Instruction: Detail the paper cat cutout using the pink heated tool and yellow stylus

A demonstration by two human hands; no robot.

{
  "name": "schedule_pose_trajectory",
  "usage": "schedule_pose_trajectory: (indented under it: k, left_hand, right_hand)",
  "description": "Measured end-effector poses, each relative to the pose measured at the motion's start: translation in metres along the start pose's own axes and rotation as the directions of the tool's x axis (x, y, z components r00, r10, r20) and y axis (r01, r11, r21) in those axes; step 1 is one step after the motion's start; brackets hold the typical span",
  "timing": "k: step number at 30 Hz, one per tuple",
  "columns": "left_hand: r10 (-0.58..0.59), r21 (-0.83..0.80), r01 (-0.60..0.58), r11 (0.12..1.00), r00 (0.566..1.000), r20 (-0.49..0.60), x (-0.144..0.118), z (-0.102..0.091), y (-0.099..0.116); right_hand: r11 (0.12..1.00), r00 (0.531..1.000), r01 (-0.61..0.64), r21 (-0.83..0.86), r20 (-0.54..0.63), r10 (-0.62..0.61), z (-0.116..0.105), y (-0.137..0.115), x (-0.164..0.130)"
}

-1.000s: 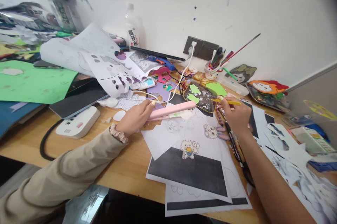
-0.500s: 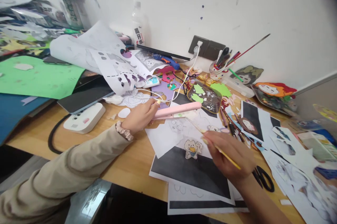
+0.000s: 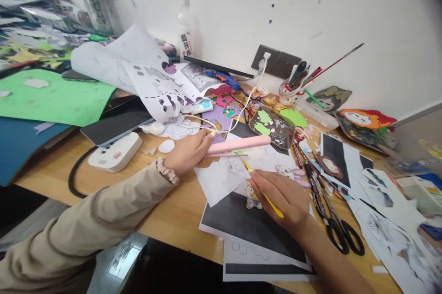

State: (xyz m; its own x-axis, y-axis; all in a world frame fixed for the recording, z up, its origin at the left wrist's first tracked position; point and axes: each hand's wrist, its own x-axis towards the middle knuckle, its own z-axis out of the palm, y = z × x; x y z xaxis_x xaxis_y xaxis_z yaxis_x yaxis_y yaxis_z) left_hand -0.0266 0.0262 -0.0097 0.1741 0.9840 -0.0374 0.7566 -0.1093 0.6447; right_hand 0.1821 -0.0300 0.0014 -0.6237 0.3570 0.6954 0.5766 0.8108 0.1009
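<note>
On counter centre: right hand [image 3: 283, 199] has come back from the tray, fingers pinching yellow brush [image 3: 264, 192] over animal cutout [image 3: 252, 199]; left hand [image 3: 188, 151] stays, fingers clamped round pink iron [image 3: 238, 145].

Craft desk: paper cutouts [image 3: 152, 86], scissors [image 3: 340, 229], brush cup [image 3: 288, 93] by wall

**One head-worn view, looking down over a cluttered desk**

The single camera sits at the person's head, facing forward and down toward the wall socket [image 3: 276, 60] at the desk's far edge. It is close: both forearms enter from the bottom edge, below the socket. The wall fills the top, behind the socket. No second view shares the scene.
</note>
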Motion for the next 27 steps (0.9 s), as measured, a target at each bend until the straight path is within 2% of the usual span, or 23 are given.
schedule_pose_trajectory:
  k: [27]
  left_hand:
    - [0.040, 0.011, -0.040, 0.999, 0.999, -0.017, -0.0013, -0.0001, -0.0005]
  right_hand:
    - [0.999, 0.999, -0.034, 0.001, -0.014, 0.034, 0.0054, -0.0007, -0.0032]
